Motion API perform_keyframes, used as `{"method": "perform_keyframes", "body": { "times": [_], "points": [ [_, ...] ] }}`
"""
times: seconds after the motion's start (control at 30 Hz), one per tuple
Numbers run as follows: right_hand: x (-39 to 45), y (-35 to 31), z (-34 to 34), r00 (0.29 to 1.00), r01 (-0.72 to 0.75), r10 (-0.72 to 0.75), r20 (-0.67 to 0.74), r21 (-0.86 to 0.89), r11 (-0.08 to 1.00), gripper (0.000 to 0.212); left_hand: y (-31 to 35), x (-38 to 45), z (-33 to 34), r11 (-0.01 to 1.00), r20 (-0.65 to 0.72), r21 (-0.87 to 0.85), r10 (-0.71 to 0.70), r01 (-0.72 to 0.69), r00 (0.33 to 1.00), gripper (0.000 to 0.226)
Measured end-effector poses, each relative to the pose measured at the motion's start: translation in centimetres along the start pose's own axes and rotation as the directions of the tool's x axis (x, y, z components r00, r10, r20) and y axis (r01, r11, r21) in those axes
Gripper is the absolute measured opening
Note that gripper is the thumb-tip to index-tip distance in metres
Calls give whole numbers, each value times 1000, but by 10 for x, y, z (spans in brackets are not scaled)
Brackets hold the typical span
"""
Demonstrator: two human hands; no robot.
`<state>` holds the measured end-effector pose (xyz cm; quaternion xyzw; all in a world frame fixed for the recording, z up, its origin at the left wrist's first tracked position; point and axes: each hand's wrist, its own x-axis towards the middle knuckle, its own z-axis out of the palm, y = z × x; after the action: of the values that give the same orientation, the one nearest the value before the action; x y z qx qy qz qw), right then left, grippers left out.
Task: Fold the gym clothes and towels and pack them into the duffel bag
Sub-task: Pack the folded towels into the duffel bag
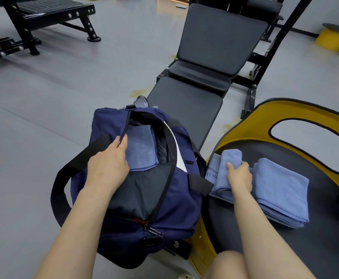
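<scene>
Right hand (239,175) grips rolled towel (228,164); left hand (108,162) holds duffel bag (176,200) opening.

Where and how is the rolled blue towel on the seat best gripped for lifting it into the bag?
Probably around the rolled towel's thick middle, from above, as the right hand does: the roll lies flat on the black seat, so fingers wrapped across it should keep the layers closed.
</scene>
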<state>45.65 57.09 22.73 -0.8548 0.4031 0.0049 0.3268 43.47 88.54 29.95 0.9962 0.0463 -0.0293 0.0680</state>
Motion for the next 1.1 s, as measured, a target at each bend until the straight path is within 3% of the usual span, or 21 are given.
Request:
{"method": "perform_keyframes", "body": {
  "times": [0.2,0.4,0.7,0.93,1.1],
  "points": [
    [4,7,3,995,-7,12,94,-54,999,51,1,0,0,1000,-5,9,6,-6,1000,63],
    [4,9,-2,990,-32,29,140,22,999,49,0,0,0,1000,-6,3,5,-5,1000,63],
    [0,-2,-12,1000,13,-15,14,138,990,44,-8,4,0,998,-16,-58,5,-6,1000,73],
    [-25,-43,-35,976,219,-217,-37,270,938,16,-16,3,-3,990,-41,-142,-11,5,999,76],
    [-54,-79,-58,940,329,-334,-64,424,844,31,-27,0,-5,976,-96,-218,-22,0,995,79]
  ]
}}
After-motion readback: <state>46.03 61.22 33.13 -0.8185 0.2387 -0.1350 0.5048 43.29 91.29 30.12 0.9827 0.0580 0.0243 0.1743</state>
